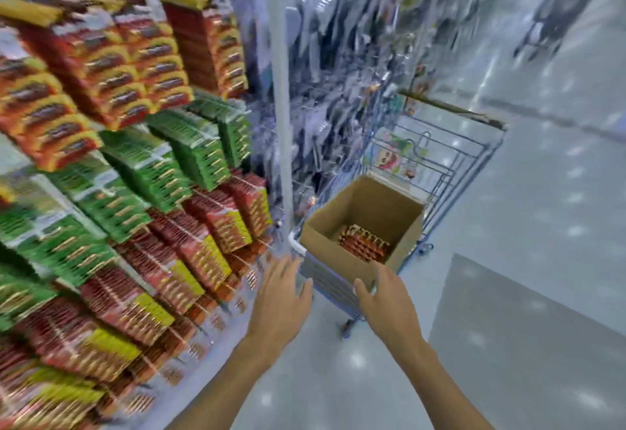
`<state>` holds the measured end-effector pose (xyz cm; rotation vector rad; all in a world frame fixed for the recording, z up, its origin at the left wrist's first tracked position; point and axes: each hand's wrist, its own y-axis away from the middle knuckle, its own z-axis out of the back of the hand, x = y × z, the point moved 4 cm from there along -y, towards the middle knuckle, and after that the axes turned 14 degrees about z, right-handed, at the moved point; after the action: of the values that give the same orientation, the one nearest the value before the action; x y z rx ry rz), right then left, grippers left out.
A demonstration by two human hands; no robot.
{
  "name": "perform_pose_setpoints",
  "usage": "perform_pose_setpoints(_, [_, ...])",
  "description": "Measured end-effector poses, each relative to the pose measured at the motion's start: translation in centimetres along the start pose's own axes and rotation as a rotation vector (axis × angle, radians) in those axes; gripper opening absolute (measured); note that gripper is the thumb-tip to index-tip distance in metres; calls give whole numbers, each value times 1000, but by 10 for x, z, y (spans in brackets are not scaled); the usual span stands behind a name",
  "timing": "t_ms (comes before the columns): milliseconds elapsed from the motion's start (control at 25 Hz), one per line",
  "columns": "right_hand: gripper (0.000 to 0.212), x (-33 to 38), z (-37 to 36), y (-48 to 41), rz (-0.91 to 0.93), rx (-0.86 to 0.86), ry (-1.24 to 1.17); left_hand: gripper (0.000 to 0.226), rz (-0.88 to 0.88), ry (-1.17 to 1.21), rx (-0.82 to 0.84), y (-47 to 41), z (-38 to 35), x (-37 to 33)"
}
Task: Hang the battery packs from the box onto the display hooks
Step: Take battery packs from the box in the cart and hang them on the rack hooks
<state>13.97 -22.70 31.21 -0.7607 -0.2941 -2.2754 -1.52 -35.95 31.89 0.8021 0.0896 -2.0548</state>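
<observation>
Forearms, two, bare, are seen reaching in from the lower edge.

Left hand [281, 297]: fingers straight and spread, nothing held; placed just beside the near left corner of the box.

Right hand [386, 300]: fingers loosely parted, nothing gripped; fingertips are set at the near wall of the box, though whether contact is made cannot be told.

Cart [325, 280]: blue wire, on wheels; the box is carried at its near end. Colourful printed goods [394, 155] are seen in the basket beyond the box, too blurred to be identified.

Box [338, 260]: plain brown cardboard, open at the top, upright, mostly hollow, its inner walls bare.

Battery packs [366, 243]: a small batch is left at the bottom of the box, towards its near right side. They are flat carded packs in red and orange with pale gold stripes, packed on edge in close rows.

Display [283, 90]: a tall white end panel to the left of the cart, densely hung with similar carded packs in overlapping columns. Orange packs [101, 67] with yellow arcs are hung at the top, green packs [152, 165] in the middle, and red packs [203, 243] with yellow corners at the bottom. Much detail is smeared by motion blur.

Floor [525, 209]: pale and glossy, with spots of reflected light; a darker grey patch [525, 328] is noted at the lower right.
</observation>
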Motion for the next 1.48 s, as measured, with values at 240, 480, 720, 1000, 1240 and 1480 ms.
perform_pose_setpoints(240, [44,-65,10,-31,-131,33,-41,53,-62,-23,124,-50,-63,-41])
perform_pose_setpoints(480, [59,-118,15,-107,-190,89,-37,50,-56,14,203,-133,-104,-88])
perform_pose_setpoints(720, [49,-142,20,-186,-181,174,14,47,35,-2,253,-202,-133,-114])
perform_pose_setpoints(1000, [50,-184,2,-275,-65,356,56,47,269,30,247,-258,-179,-119])
perform_pose_setpoints(1240, [42,-232,-22,-345,63,616,85,54,552,4,179,-272,-221,-126])
perform_pose_setpoints(1480, [41,-265,-61,-393,161,787,148,49,828,48,177,-281,-269,-113])
